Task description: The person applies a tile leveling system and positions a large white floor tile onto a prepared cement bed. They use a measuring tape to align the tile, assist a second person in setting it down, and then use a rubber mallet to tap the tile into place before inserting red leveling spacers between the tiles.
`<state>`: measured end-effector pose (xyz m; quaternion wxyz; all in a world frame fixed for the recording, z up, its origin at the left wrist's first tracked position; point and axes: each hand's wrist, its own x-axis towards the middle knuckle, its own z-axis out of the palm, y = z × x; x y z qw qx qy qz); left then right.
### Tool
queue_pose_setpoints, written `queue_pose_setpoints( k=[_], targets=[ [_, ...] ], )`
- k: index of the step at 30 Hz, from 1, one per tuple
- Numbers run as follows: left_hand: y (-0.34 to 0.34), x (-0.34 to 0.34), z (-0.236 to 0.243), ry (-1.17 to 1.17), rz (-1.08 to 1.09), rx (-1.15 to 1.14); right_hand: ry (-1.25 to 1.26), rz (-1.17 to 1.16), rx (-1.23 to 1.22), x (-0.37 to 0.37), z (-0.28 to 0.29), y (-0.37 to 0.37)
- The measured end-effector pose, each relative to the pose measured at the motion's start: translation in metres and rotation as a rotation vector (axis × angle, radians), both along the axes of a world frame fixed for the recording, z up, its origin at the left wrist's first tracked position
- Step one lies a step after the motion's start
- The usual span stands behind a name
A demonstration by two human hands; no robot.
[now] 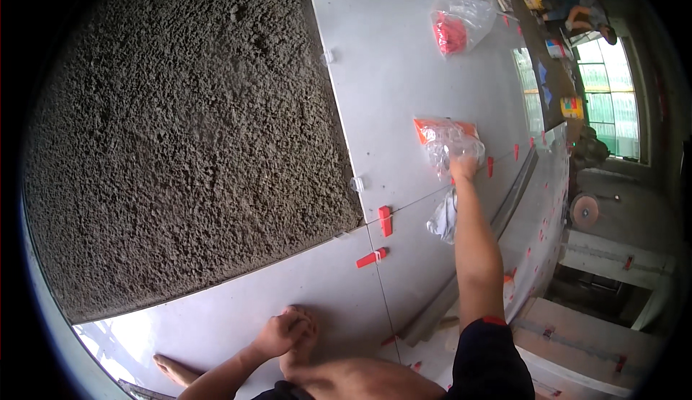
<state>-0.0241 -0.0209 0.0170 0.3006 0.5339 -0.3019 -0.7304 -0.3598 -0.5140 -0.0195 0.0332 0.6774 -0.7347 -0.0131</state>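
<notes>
My right arm stretches forward over the grey floor tiles [411,76]. My right hand [464,168] is at a clear plastic bag [441,144] with an orange printed panel. Its fingers are hidden in or behind the crinkled plastic. A pale cloth or glove [444,216] lies under that forearm. Close to my body, my left hand [282,333] is curled closed beside my bare foot [306,335]; what it holds, if anything, is hidden. Red levelling wedges [386,221] sit in clear clips at the tile joint between both hands.
Rough grey mortar [194,126] fills the left, bordered by tile edges with clear clips [356,184]. Farther off lies another plastic bag of red wedges [453,34]. A long metal straightedge [513,187] runs along the right. A person [587,14] crouches at the far right, near buckets [571,107].
</notes>
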Motion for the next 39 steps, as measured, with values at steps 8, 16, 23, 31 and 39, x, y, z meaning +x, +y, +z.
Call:
queue_pose_setpoints(
  k=[8, 16, 23, 31, 39],
  targets=[
    [-0.003, -0.001, 0.0, -0.032, -0.044, -0.045, -0.937, 0.035, -0.027, -0.002, 0.036, 0.065],
    [-0.009, 0.011, 0.001, 0.613, 0.145, 0.375, -1.227, 0.098, 0.239, 0.082, 0.085, 0.221],
    [-0.029, 0.02, 0.008, 0.381, 0.389, 0.159, -0.973, 0.471, 0.809, 0.212, 0.11, 0.383],
    [-0.003, 0.082, 0.018, 0.426, 0.089, 0.217, -0.943, 0.614, 1.046, 0.223, 0.093, 0.39],
    [0.047, 0.179, 0.062, 0.07, -0.359, 0.275, -0.943, 0.801, 0.61, 0.273, 0.072, 0.404]
  ],
)
